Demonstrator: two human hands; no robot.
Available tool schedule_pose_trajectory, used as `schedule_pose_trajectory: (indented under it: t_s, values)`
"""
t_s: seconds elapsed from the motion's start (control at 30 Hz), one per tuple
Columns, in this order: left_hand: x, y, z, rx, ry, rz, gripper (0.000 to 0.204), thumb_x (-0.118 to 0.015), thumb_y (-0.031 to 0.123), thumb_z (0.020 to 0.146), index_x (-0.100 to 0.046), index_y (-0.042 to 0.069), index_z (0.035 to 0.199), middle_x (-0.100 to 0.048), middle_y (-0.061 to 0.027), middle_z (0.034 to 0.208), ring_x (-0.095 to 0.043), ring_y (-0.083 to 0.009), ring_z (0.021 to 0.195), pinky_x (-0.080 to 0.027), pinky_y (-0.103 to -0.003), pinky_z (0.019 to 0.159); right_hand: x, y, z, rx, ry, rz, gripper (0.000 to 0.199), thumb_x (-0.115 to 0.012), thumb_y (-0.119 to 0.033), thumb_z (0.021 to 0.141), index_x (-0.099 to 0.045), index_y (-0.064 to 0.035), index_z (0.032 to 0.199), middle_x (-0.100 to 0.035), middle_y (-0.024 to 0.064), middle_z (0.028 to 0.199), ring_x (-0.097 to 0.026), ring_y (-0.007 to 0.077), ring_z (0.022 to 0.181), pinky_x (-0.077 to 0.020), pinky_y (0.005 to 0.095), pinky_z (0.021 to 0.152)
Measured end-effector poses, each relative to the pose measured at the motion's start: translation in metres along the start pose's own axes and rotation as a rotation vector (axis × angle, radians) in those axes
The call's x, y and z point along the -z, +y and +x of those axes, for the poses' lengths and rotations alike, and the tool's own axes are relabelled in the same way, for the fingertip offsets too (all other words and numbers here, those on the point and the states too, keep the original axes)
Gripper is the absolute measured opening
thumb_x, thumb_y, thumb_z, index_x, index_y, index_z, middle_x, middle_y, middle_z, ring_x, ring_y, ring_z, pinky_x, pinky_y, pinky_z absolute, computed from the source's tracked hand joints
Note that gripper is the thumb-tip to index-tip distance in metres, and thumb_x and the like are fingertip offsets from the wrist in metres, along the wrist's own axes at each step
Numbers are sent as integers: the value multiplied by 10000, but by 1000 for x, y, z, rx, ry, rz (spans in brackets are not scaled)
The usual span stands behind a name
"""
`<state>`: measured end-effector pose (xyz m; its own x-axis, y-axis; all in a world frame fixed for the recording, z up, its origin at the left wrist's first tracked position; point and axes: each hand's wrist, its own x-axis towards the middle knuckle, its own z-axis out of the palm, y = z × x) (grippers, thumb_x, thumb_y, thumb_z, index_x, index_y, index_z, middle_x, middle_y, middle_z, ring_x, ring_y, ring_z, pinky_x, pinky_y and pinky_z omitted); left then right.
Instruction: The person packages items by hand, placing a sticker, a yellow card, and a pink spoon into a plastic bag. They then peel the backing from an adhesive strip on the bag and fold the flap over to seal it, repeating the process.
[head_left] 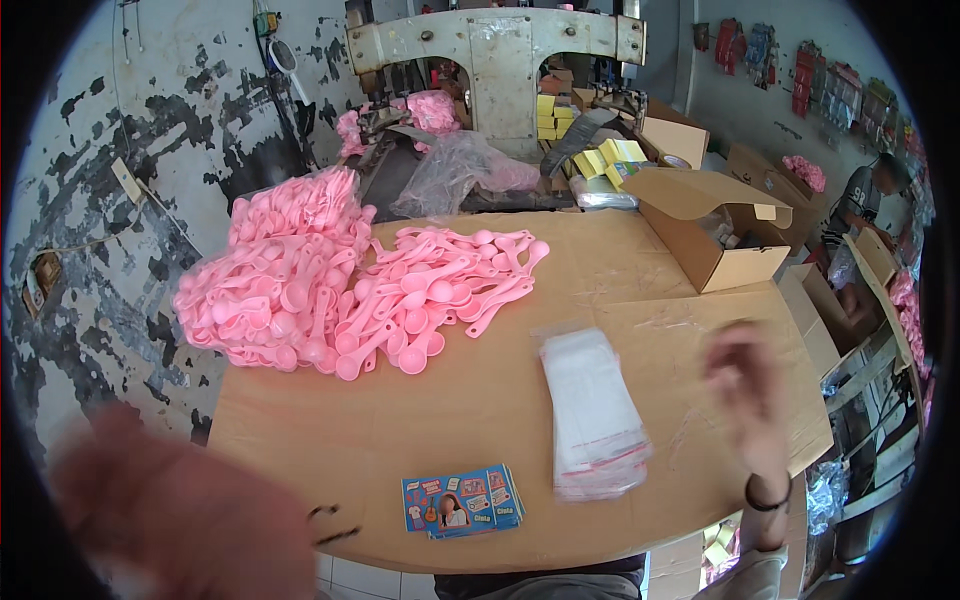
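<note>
Roughly right of centre on the brown-topped table (430,415) lay the stack of clear plastic sleeves (595,400), its near end slightly fanned, with brown surface on both sides. The right hand (742,375) was a blur to their right, apart from them and within the table's right edge; I could not tell whether its grip was wide or narrow. Left of the sleeves, the stack of blue cards (463,503) lay close to the curved near edge. The left hand (185,505) loomed at the near left, too blurred to tell its grip. Beyond the cards, across a broad brown strip, loose pink spoons (430,290) spread beside a bigger spoon mound (275,290) reaching the left edge. An open cardboard box (745,268) stood along the far right edge; a metal machine (500,75) rose beyond the far edge.
</note>
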<state>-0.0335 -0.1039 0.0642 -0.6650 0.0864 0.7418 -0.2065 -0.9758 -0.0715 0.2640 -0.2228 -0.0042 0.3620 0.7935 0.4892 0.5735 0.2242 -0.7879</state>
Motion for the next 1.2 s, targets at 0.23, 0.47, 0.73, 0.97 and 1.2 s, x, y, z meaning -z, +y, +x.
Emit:
schedule_pose_trajectory:
  t_s: [0.23, 0.47, 0.73, 0.97, 1.2]
  values:
    - [31, -55, -144, 561, -1902, -105, 456, -512, 258, 968, -466, -21, 1326, -460, -173, 1383, -413, -318, 1317, -332, -432, 1106, -25, 62, 0, -327, -523, -411, 476, -760, -359, 813, -534, 34, 958, -614, 119, 713, -605, 225, 635, -485, 338, 585]
    - [41, -47, -180, 414, -2137, -115, 573, -474, 353, 982, -379, -22, 1405, -333, -177, 1497, -277, -282, 1418, -272, -427, 1157, -26, 72, -8, -411, -467, -240, 314, -716, -238, 869, -585, 40, 807, -637, 114, 676, -588, 145, 556, -468, 289, 523]
    - [46, -50, -181, 310, -2126, -74, 584, -469, 361, 976, -370, -9, 1417, -309, -172, 1514, -295, -278, 1411, -263, -398, 1163, -24, 85, -9, -104, -310, -278, 186, -695, -135, 864, -644, 44, 871, -651, 122, 703, -627, 160, 610, -483, 294, 562]
    - [43, -49, -174, 322, -2150, -81, 574, -473, 329, 977, -353, -12, 1423, -314, -188, 1507, -310, -292, 1401, -261, -405, 1164, -16, 70, 4, -142, -196, -259, 131, -612, -63, 910, -647, 28, 996, -663, 108, 751, -574, 162, 579, -477, 288, 583]
    - [37, -78, -155, 1446, -1380, -271, 597, -455, 386, 1008, -337, -14, 1435, -511, -143, 1360, -550, -205, 1178, -422, -366, 1028, -57, 14, 44, -159, -371, 27, 172, -565, -111, 960, -632, 36, 1018, -627, 48, 710, -555, 94, 585, -461, 260, 570]
